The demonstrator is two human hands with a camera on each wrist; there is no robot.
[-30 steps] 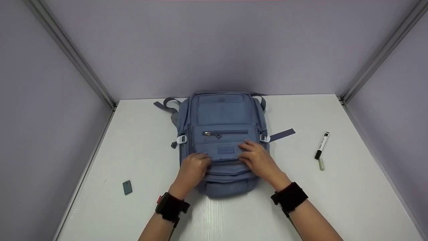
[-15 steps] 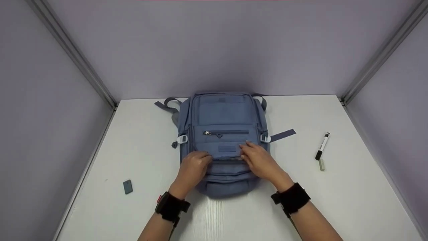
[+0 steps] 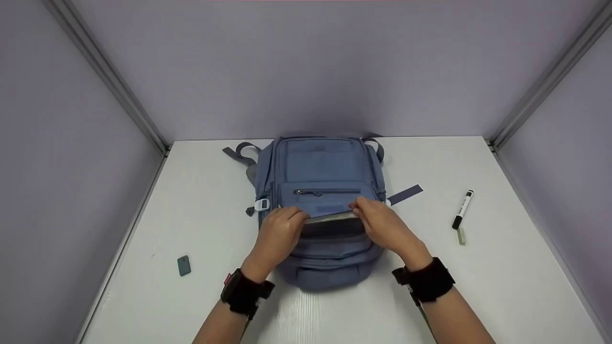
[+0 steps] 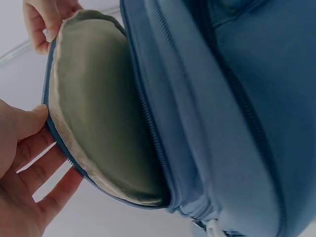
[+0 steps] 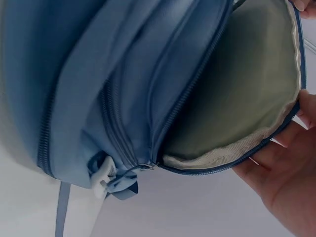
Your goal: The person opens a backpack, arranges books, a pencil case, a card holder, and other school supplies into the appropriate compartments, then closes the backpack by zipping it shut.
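Note:
A blue backpack (image 3: pixel 325 162) lies on the white table with its front facing up. Its front pocket (image 4: pixel 106 94) gapes, showing an olive-grey lining and a zipper along the rim. My left hand (image 3: pixel 282 234) pinches the left part of the pocket's front edge, thumb on the lining side and fingers outside, as the left wrist view shows. At the right part of the same edge, my right hand (image 3: pixel 385 227) pinches the rim likewise. Both hands hold the flap raised off the bag. In the right wrist view a white buckle (image 5: pixel 102 175) hangs beside the pocket's corner.
A small dark teal block (image 3: pixel 183 265) lies on the table (image 3: pixel 143 296) to the left. To the right are a white marker (image 3: pixel 463 209) with black ends and a small pale green block (image 3: pixel 461 236). Grey panels (image 3: pixel 325 67) wall in the back and sides.
Both hands have lifted the pocket's edge, and the pocket has gone from nearly closed to gaping. The right hand has moved slightly right. The backpack has shifted a little toward me.

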